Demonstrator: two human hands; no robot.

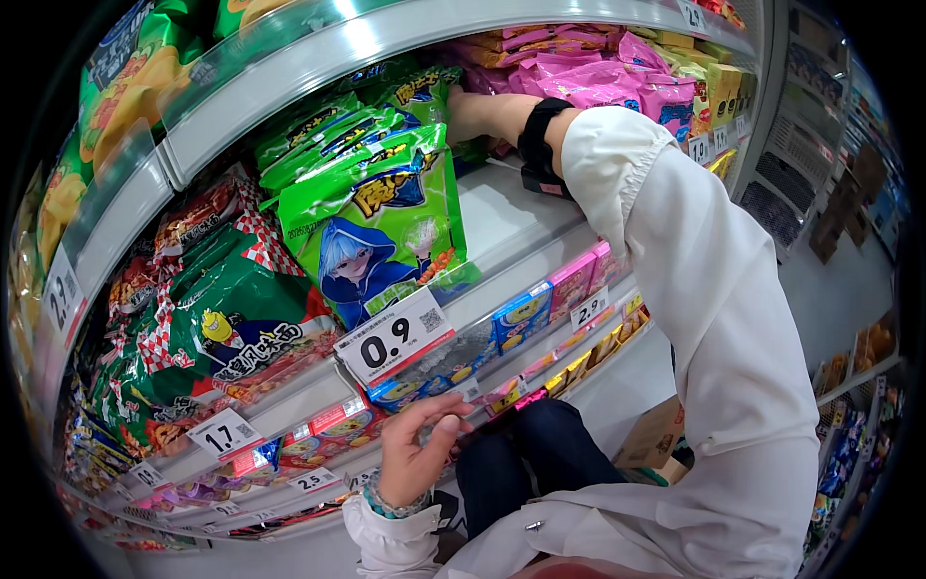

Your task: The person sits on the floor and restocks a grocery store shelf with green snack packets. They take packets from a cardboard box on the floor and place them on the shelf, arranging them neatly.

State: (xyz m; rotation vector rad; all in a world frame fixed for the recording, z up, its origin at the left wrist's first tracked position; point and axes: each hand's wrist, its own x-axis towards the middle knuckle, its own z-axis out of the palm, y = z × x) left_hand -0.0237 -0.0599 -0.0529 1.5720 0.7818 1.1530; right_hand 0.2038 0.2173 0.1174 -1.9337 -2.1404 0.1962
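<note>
My right arm reaches deep into a shop shelf, and my right hand [459,116] is beside the rear of a row of bright green snack bags [376,224]. Its fingers are hidden behind the bags, so I cannot see whether they grip one. The front bag bears a blue-hooded cartoon figure and leans towards the shelf lip. Lower down, my left hand [418,449] hangs in front of the shelf edge with loosely bent fingers and nothing in it. A beaded bracelet [394,506] circles that wrist, and a black strap [539,134] is around my right forearm.
Dark green noodle-snack bags [217,326] fill the shelf to the left; pink bags [579,83] and small yellow boxes [723,90] stand to the right. An upper shelf rail [347,40] arches overhead. Below are boxed biscuits [521,318] and a cardboard box [651,434] near my knees.
</note>
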